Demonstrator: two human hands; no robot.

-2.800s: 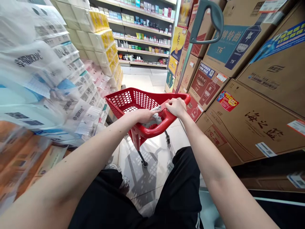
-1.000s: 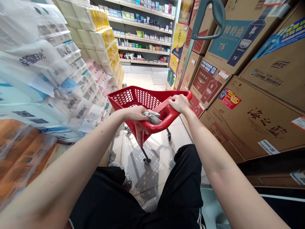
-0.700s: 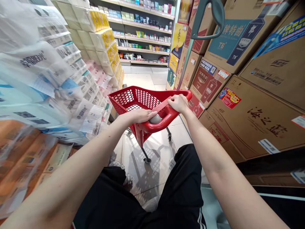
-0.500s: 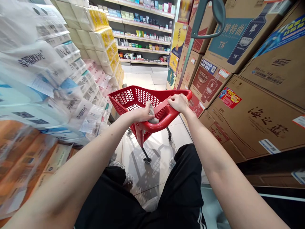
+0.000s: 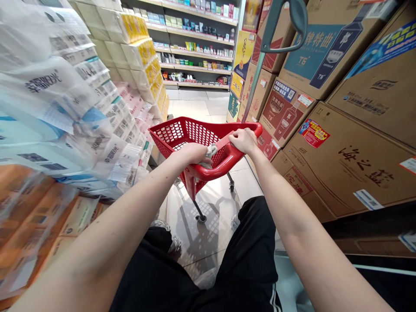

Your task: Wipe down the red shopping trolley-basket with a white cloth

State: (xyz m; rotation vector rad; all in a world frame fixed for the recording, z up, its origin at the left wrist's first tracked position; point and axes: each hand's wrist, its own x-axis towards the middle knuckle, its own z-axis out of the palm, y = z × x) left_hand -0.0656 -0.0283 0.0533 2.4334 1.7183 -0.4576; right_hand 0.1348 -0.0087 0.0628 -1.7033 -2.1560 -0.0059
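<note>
A red plastic shopping basket on wheels (image 5: 169,132) stands in front of me, with its long red handle (image 5: 224,164) angled toward me. My right hand (image 5: 243,141) is wrapped around the upper part of that handle. My left hand (image 5: 193,155) rests lower on the handle, its fingers shut on a crumpled grey cloth (image 5: 210,152). The cloth is pressed against the handle, and part of it is hidden under my fingers. My black shorts (image 5: 247,247) and shoes show below the basket.
Plastic-wrapped paper packs (image 5: 48,99) are stacked on my left, and cardboard liquor cartons (image 5: 351,173) on my right, with a grey-green trolley handle (image 5: 286,30) above them. The tiled aisle floor (image 5: 198,110) runs ahead to shelves of packaged goods (image 5: 195,47).
My left hand has shifted along the handle and closed over the cloth, which now sits mostly under its fingers. My right hand stays on the handle, and the basket has barely moved.
</note>
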